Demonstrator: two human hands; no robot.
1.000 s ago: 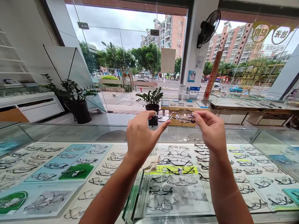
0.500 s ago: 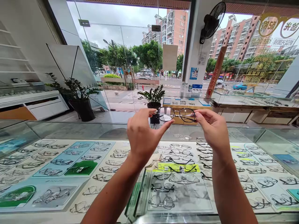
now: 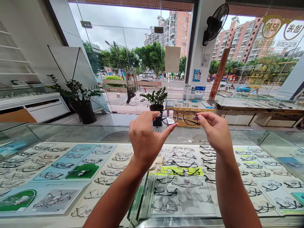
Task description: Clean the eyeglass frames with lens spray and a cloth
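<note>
Between my two hands, a pair of dark round-framed eyeglasses [image 3: 180, 117] is held up above the glass display counter. My left hand [image 3: 144, 136] grips the left end of the frame, with its thumb stretched along under the left lens. My right hand [image 3: 215, 129] pinches the right end between thumb and fingers. A small white label shows at the left lens, and the folded temples are visible behind the lenses. Below my hands, rows of eyeglasses [image 3: 186, 155] lie inside the display case [image 3: 95, 129].
A beige cloth [image 3: 155, 166] lies under my left wrist. Green trays [image 3: 83, 171] with glasses sit at the left. Beyond the counter are potted plants [image 3: 156, 98], a glass shopfront, a wall fan [image 3: 215, 23] and a lower display cabinet [image 3: 251, 104].
The eyeglasses are tilted slightly differently, and the white label shows at another angle. Both hands keep their grip, almost in place. A dark figure has appeared outside the glass.
</note>
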